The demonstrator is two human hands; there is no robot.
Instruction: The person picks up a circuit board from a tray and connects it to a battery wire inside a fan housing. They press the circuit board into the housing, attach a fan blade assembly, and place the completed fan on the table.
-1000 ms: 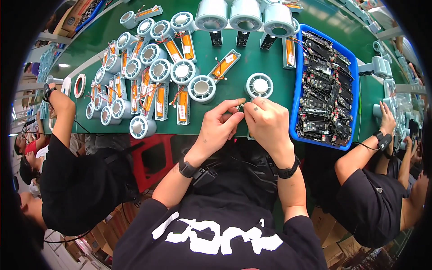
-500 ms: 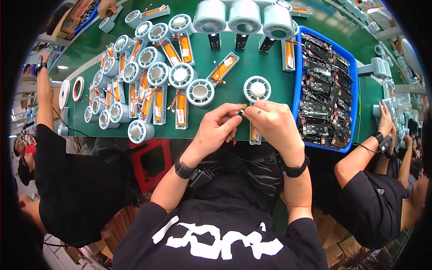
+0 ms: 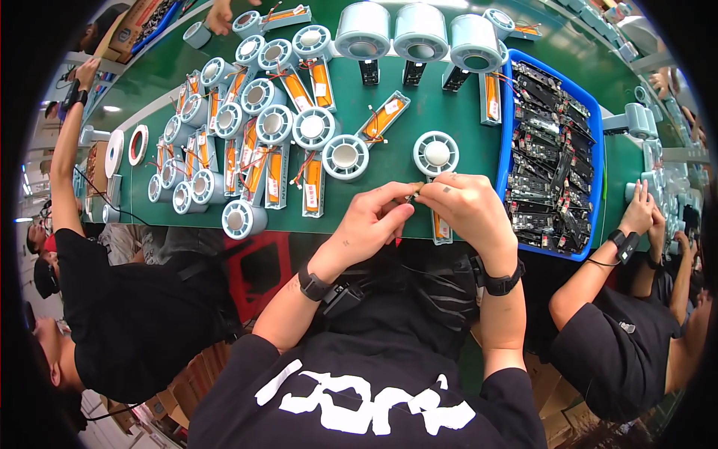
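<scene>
My left hand [image 3: 374, 218] and my right hand [image 3: 473, 213] meet just in front of a light-blue fan unit. Both are closed in a pinch, fingertips together around a tiny pale connector-like piece [image 3: 414, 197], mostly covered by the fingers. Behind them the unit's round slotted head [image 3: 436, 153] faces up on the green table. Its open handle [image 3: 442, 230], with an orange battery inside, shows partly below my right hand. A bit of red, perhaps wire, shows under my left fingers. Left of the hands lies another fan head [image 3: 345, 156], next to a battery-filled handle [image 3: 387, 116].
Many similar fan units [image 3: 274, 123] crowd the table's left. Several assembled units [image 3: 421, 34] stand at the back. A blue bin [image 3: 596, 161] of black circuit boards [image 3: 550, 157] sits right. Tape rolls [image 3: 138, 144] stand far left. Co-workers sit either side; one's hand [image 3: 222, 15] is at the upper left.
The view has shifted slightly, so the table's things appear farther right and lower. My hands stay pinched together. At the upper left, a co-worker's hand has moved right, away from a small blue cylinder.
</scene>
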